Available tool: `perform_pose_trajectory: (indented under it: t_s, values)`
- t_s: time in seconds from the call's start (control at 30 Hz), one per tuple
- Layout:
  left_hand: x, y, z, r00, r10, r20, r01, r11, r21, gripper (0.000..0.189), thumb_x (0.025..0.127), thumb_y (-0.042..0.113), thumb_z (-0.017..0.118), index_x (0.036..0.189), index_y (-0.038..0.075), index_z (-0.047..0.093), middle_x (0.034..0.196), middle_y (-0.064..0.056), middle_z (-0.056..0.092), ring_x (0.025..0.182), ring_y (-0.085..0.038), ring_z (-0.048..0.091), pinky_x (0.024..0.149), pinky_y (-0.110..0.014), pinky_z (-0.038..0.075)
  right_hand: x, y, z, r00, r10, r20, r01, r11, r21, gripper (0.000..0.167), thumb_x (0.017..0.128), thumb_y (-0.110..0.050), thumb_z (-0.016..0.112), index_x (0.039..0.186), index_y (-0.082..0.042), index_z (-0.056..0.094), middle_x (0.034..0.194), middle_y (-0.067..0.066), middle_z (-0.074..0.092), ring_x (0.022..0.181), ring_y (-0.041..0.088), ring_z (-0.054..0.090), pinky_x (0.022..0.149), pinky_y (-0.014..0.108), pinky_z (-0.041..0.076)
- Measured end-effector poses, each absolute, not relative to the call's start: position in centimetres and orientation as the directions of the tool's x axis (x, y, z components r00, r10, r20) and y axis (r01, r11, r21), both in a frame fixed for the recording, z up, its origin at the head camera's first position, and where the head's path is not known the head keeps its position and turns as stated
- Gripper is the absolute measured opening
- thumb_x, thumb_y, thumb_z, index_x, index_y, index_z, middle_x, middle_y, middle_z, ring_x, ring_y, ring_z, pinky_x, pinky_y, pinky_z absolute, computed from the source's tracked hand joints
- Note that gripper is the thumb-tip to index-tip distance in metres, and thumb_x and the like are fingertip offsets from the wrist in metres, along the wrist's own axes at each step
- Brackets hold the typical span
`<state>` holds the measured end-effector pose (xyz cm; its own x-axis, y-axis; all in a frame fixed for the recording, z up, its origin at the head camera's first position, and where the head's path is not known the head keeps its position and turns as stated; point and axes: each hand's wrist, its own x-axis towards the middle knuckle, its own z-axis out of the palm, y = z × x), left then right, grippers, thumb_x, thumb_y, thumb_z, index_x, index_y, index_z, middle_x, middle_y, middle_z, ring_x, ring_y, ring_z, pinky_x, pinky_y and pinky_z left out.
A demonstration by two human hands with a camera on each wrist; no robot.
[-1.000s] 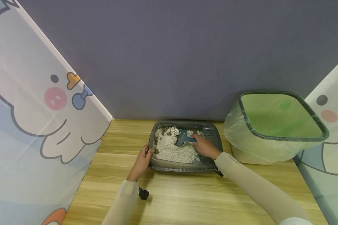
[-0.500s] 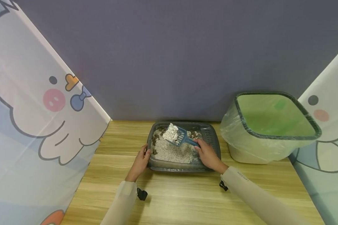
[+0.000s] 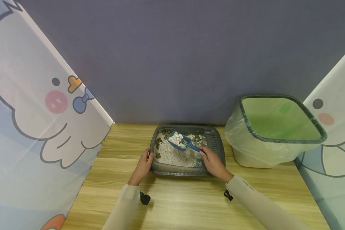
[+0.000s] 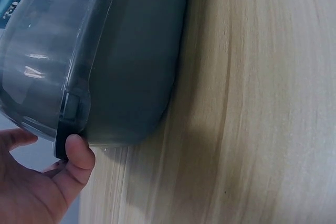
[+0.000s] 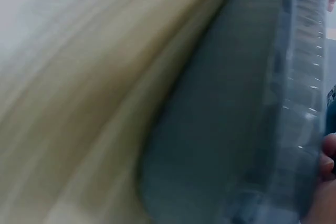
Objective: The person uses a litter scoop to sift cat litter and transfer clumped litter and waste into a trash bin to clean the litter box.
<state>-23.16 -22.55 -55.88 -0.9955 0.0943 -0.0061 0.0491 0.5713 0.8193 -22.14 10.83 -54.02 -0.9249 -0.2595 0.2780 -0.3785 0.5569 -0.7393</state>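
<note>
Grey wall [image 3: 172,64], tabletop [image 3: 184,204] — wood-grained, cartoon panels [image 3: 23,92]

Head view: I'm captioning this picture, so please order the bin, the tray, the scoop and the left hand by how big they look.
Largest to smallest:
1. Bin
2. Tray
3. Scoop and left hand: too alike to rank.

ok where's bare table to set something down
Bare table lies in front of the tray, between the sleeves, and between the left hand and the left cartoon wall. Litter, scoop and right hand crowd the tray; the gap from tray to bin is narrow.
</note>
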Motion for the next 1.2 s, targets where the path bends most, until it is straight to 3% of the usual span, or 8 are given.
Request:
perform_pose_trajectory:
  t_s: [0.17,0.37,0.47,0.67,0.9,1.2]
  values:
    - [-23.2,-22.5,-55.8,-0.995,0.1,-0.009,0.051,0.576,0.816,0.056,0.103,0.04,0.035,0.147,0.006,0.028,0.117,-0.021,0.056,0.094,-0.028,0.059,0.069,-0.04,0.048,-22.1,10.9,-55.2,-0.927,-0.219,0.303,-0.373,0.591,-0.715,0.032,0.102,-0.02,0.045,0.127,-0.005,0.057,0.095,0.008,0.062,0.07,0.016,0.052,0.066,0.039,0.04]
    - [-23.2,-22.5,-55.8,-0.995,0.096,-0.001,0.053,0.563,0.824,0.055,0.104,0.037,0.036,0.147,0.005,0.027,0.125,-0.026,0.05,0.108,-0.034,0.055,0.079,-0.046,0.048,-22.1,10.8,-55.7,-0.916,-0.2,0.347,-0.396,0.585,-0.708,0.029,0.101,-0.019,0.047,0.125,-0.007,0.059,0.096,0.003,0.061,0.07,0.014,0.051,0.065,0.038,0.041]
    - [-23.3,-22.6,-55.8,-0.996,0.09,-0.004,0.047,0.562,0.826,0.056,0.103,0.04,0.035,0.147,0.005,0.028,0.124,-0.026,0.05,0.106,-0.035,0.055,0.076,-0.045,0.049,-22.2,10.8,-55.8,-0.909,-0.193,0.37,-0.408,0.595,-0.692,0.029,0.101,-0.019,0.047,0.123,-0.005,0.06,0.097,0.004,0.063,0.075,0.014,0.055,0.065,0.039,0.042]
    - [-23.3,-22.4,-55.9,-0.995,0.095,-0.012,0.043,0.556,0.83,0.057,0.103,0.04,0.035,0.147,0.005,0.026,0.125,-0.027,0.05,0.106,-0.036,0.055,0.071,-0.042,0.051,-22.1,10.8,-55.9,-0.912,-0.179,0.368,-0.396,0.611,-0.685,0.029,0.101,-0.018,0.048,0.122,-0.004,0.061,0.087,0.003,0.061,0.065,0.012,0.049,0.061,0.036,0.039]
    - [-23.3,-22.4,-55.9,-0.995,0.1,-0.015,0.042,0.548,0.836,0.055,0.103,0.038,0.035,0.147,0.006,0.027,0.115,-0.023,0.055,0.092,-0.03,0.058,0.061,-0.036,0.05,-21.9,10.8,-56.0,-0.912,-0.143,0.384,-0.387,0.612,-0.69,0.028,0.097,-0.014,0.055,0.125,-0.013,0.055,0.085,-0.003,0.049,0.056,0.01,0.039,0.053,0.03,0.036]
    - [-23.5,-22.4,-55.9,-0.995,0.089,-0.034,0.02,0.55,0.835,0.054,0.103,0.038,0.035,0.148,0.009,0.027,0.114,-0.023,0.054,0.085,-0.028,0.058,0.054,-0.034,0.05,-22.3,10.9,-56.5,-0.882,-0.113,0.458,-0.433,0.58,-0.69,0.031,0.093,-0.003,0.06,0.122,-0.012,0.057,0.091,0.0,0.052,0.057,0.009,0.039,0.052,0.029,0.036]
